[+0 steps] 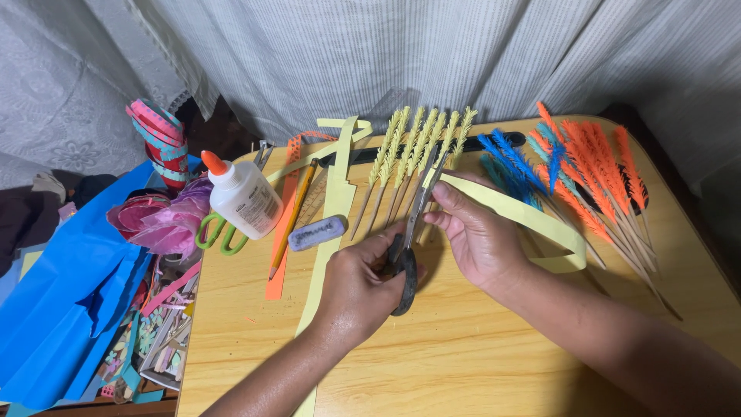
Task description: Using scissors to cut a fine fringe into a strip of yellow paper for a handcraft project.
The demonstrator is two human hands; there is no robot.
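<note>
My left hand point(356, 287) is closed through the black handles of the scissors point(409, 245), blades aimed away so they can bite the yellow paper strip point(519, 213), I think. My right hand point(472, 235) pinches that strip taut, mid-table point(478, 347). It's pale, long, looping right. Fringed yellow sticks point(409, 158) fan along the far edge, glue bottle point(245, 197) near the left edge.

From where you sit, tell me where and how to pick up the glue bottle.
Grip the glue bottle around its white body, coming from above, fingers closing across its width. It lies tilted on the table with its orange cap pointing up-left; green-handled scissors sit against its lower edge, so avoid that side.
</note>
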